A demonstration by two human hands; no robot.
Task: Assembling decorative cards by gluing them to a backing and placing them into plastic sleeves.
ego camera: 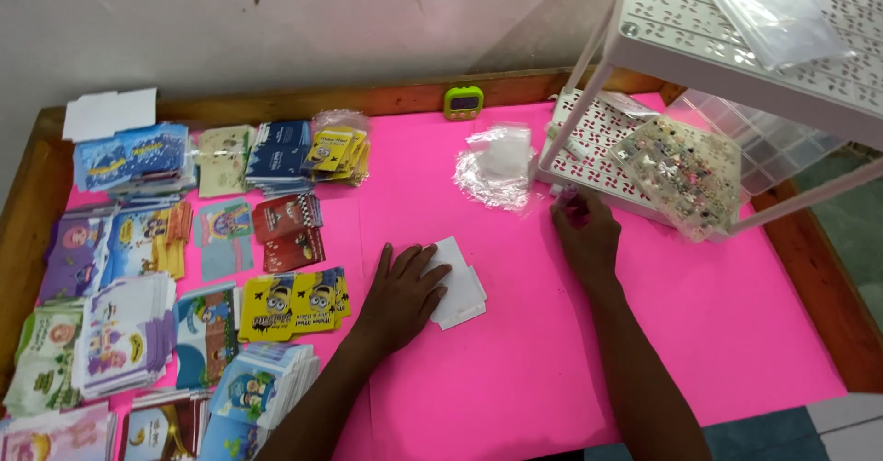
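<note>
My left hand (pixel 402 291) lies flat, fingers spread, on a small stack of white cards (pixel 457 288) in the middle of the pink table cover (pixel 515 369). My right hand (pixel 582 231) reaches toward the lower shelf of a white rack (pixel 589 134) and pinches a small pink and purple item (pixel 568 196) at the shelf's front edge; what the item is cannot be made out. A clear bag of small colourful trinkets (pixel 685 171) rests on that shelf, just right of the hand.
Piles of colourful printed cards (pixel 138 268) cover the table's left side. Crumpled clear plastic bags (pixel 497 167) lie near the rack. A small green timer (pixel 463 102) stands at the back wooden edge. A clear compartment box (pixel 763 139) sits behind the rack.
</note>
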